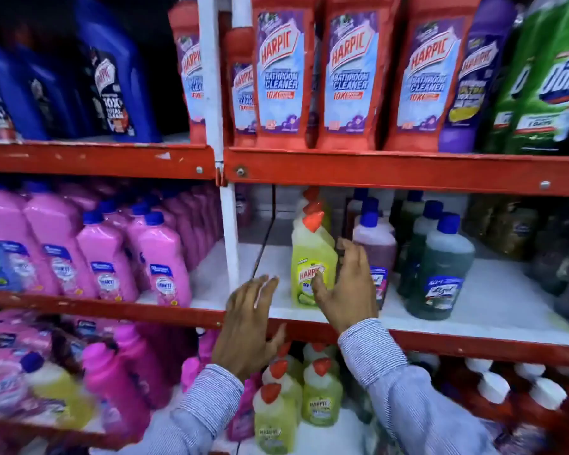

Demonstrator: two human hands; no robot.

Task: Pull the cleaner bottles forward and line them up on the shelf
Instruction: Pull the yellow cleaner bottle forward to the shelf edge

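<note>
On the middle shelf (493, 310), just right of the white upright (228, 238), stands the yellow-green Harpic bottle (309, 257) with its red cap; we take it as our landmark. It sits close to the shelf's front lip, with at least two more red caps lined up straight behind it. Our right hand (347, 290) is spread open against the bottle's right side, thumb across its label and fingers reaching back between it and the brownish Lizol bottle (376, 244) just to its right. We cannot tell whether the palm actually presses the bottle; no grip is closed on it. Our left hand (248, 323) hangs open and empty to the bottle's left, over the shelf's red front edge, holding nothing.

We judge the step to be squaring this front bottle and bringing the ones behind it forward. To do it well, we should close thumb and fingers low on the body, not near the angled neck, since a tall narrow bottle tips when pushed high. Slide it, don't lift it, until its base meets the lip, label facing out. Our left hand can steady it from the left while the right reaches back for the next cap. The dark green Lizol bottle (440, 267) farther right sets the line to match.
</note>
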